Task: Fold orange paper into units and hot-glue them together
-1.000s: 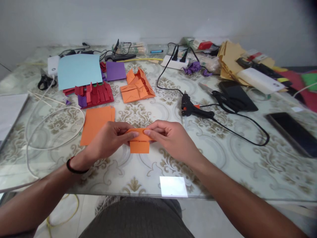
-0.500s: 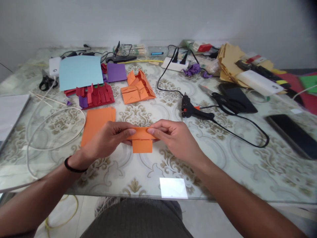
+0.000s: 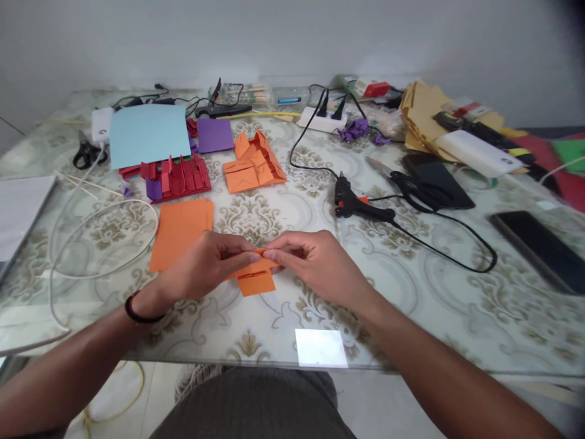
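Note:
A folded piece of orange paper [image 3: 256,283] is pinched between both my hands over the near middle of the table. My left hand [image 3: 206,263] grips its left part, thumb on top. My right hand [image 3: 315,263] pinches the upper right edge, its thumb tip close to the left thumb. A flap of the paper points down towards me, tilted slightly; fingers hide the paper's far edge. Beside my left hand lies a stack of orange sheets [image 3: 179,228]. Farther back sit folded orange paper pieces [image 3: 255,166] and red folded paper pieces [image 3: 185,177].
A black glue gun [image 3: 361,204] with its cord lies to the right, near black-handled scissors [image 3: 414,188] and a phone [image 3: 542,250]. A white cable [image 3: 105,274] loops at left. Light blue paper [image 3: 150,135], a purple square [image 3: 215,135] and a power strip [image 3: 323,120] are behind.
Both hands have come slightly nearer to me and closer together. The orange paper has tilted, and my right fingers have shifted left along its upper edge.

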### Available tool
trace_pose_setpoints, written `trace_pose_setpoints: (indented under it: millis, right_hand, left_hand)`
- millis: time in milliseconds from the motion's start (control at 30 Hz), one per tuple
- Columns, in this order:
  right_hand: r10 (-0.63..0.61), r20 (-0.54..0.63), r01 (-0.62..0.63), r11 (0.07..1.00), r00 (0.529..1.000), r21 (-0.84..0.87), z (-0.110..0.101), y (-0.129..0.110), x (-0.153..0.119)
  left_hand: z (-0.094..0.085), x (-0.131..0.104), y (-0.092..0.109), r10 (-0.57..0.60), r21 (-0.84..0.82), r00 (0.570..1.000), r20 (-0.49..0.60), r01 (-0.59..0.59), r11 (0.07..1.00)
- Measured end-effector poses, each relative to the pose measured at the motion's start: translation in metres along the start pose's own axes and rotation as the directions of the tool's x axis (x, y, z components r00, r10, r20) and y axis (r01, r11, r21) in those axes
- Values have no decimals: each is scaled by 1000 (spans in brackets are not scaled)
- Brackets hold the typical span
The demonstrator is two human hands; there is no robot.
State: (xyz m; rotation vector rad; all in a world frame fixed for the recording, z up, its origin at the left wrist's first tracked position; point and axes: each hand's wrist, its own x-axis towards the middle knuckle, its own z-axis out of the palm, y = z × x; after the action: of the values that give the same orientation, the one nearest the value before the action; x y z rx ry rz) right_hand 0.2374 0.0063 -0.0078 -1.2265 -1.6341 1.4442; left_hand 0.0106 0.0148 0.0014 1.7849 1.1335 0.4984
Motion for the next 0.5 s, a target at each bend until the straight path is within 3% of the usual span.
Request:
trace_pose_setpoints:
  millis: [267,500]
  right_hand:
    - [-94,-24,93,995,995,-36,3,-1,-2]
    - [-121,8,121,993,993,6,6,-1,-1]
  left_hand:
    - [3,-3,7,41,-10,999,13,-41,999]
    - [7,-6,14,216,147,976,7,-215,965]
